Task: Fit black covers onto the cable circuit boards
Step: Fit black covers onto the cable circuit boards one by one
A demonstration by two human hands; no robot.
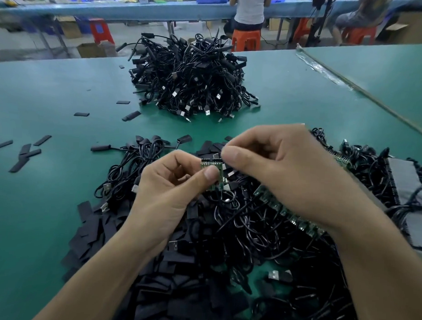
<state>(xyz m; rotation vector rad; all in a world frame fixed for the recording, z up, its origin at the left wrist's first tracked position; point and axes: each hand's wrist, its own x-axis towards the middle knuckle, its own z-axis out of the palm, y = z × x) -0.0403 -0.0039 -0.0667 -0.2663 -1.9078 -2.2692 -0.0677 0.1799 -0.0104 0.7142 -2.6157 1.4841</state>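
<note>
- A green table (pixel 52 87) takes up most of the view, and a second one (pixel 387 77) butts against it on the right with a taped seam (pixel 328 73) between them.
- Behind runs a long blue bench (pixel 114 11). A person (pixel 248 8) sits at it on an orange stool (pixel 246 40), and a red stool (pixel 102 30) stands further left.
- A tall pile of black cables (pixel 191 80) sits mid-table.
- Flat black covers (pixel 26 151) lie scattered to the left, with a thick heap of them (pixel 90 234) nearer.
- A tangle of loose cables (pixel 239 220) lies under the forearms, and a row of green boards (pixel 298 222) runs under the right wrist.
- The left hand (pixel 170 189) grips a small green circuit board (pixel 216 185) between thumb and curled fingers, above the tangle.
- The right hand (pixel 284 167) has thumb and forefinger pinched at the board's top corner. I cannot tell what sits between them.
</note>
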